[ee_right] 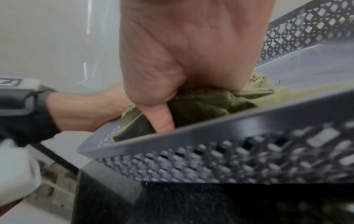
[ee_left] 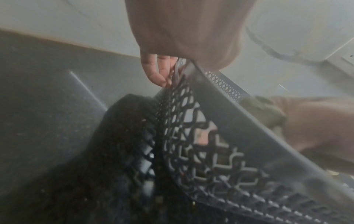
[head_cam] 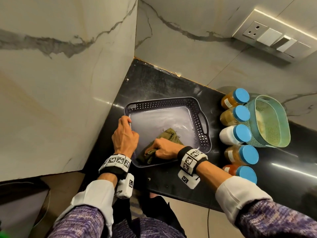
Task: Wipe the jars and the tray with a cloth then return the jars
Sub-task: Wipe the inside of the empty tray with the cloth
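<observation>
Tray [head_cam: 200,127] sits on the dark desk [head_cam: 151,79] in the wall corner, floor pale and streaked, no jars in it. Left hand [head_cam: 124,134] grips the tray's left rim, fingers [ee_left: 157,74] curled over the perforated side wall. Right hand [head_cam: 163,149] is closed round a bunched olive cloth [head_cam: 169,135] and presses it onto the tray floor at the near edge; in the right wrist view the thumb [ee_right: 162,119] points down into the folds.

Five blue-lidded jars [head_cam: 241,133] stand in a line on the desk just right of the tray, beside a teal basket [head_cam: 269,121]. The nearest jar is partly behind the right forearm.

Step in hand, as judged: wiping the tray floor. Jars not yet returned; whether they are already wiped cannot be told.

Handling notes (judgement):
- Tray: thin plastic, light, likely to skid on the polished desk under a wiping stroke, so the rim hold on the left is needed. Lattice walls look flexible; the cut-out end handles are the better places to lift it.
- Cloth: soft, limp, bunches readily; a wadded grip gives pressure but little contact area.
- Jars: filled, so moderately heavy; smooth walls may be slippery. Take each round the body or the lid, one at a time.
</observation>
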The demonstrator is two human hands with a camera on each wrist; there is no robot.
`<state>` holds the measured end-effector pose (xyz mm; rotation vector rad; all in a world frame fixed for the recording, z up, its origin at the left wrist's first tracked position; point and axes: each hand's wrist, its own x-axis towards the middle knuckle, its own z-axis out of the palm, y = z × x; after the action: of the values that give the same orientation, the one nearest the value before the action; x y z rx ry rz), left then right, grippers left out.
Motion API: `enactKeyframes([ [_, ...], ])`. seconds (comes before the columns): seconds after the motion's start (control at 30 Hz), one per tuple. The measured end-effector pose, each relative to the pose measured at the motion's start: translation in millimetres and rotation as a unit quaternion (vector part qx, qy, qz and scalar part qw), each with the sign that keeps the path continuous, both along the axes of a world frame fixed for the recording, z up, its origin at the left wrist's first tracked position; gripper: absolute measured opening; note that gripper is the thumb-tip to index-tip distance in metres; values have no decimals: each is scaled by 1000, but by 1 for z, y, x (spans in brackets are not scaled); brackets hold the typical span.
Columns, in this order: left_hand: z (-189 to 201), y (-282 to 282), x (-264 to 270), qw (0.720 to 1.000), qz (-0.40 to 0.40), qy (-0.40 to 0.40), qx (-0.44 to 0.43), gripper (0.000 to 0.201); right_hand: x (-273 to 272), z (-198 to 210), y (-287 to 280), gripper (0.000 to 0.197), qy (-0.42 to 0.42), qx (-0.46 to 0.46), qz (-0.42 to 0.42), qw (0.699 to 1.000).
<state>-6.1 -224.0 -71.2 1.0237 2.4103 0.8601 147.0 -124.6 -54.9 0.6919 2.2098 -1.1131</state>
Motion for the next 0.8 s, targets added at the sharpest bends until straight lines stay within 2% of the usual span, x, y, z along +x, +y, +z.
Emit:
enactKeyframes([
  [0.07, 2, 5, -3, 999, -39, 6, 0, 40, 8, 5, 9, 48, -28, 18, -1, 999],
  [0.1, 2, 8, -6, 998, -61, 9, -2, 40, 10, 10, 16, 46, -29, 23, -30, 999],
  [0.17, 4, 17, -10, 995, -101, 14, -8, 41, 12, 20, 35, 28, 32, 24, -172, 984],
  [0.23, 5, 26, -16, 992, -128, 14, -9, 42, 7, 35, 55, 29, 139, 120, -285, 941],
  [0.3, 5, 33, -20, 989, -149, 7, -9, 44, -1, 43, 71, 33, 191, 233, -321, 898],
  [0.33, 4, 35, -22, 987, -158, 2, -10, 44, -7, 43, 76, 41, 178, 262, -307, 897],
  [0.37, 3, 36, -24, 986, -164, -5, -9, 45, -12, 36, 79, 48, 152, 267, -281, 909],
  [0.47, 0, 38, -33, 983, -180, -21, -2, 44, -25, 5, 69, 56, 104, 217, -205, 949],
  [0.57, -6, 36, -38, 980, -195, -34, 15, 42, -31, -17, 61, 56, 150, 185, -207, 949],
  [0.67, -9, 38, -36, 981, -186, -37, 30, 44, -40, -16, 49, 48, 197, 124, -177, 956],
  [0.8, -9, 39, -36, 983, -177, -32, 25, 43, -41, -15, 29, 46, 203, 57, -157, 965],
])
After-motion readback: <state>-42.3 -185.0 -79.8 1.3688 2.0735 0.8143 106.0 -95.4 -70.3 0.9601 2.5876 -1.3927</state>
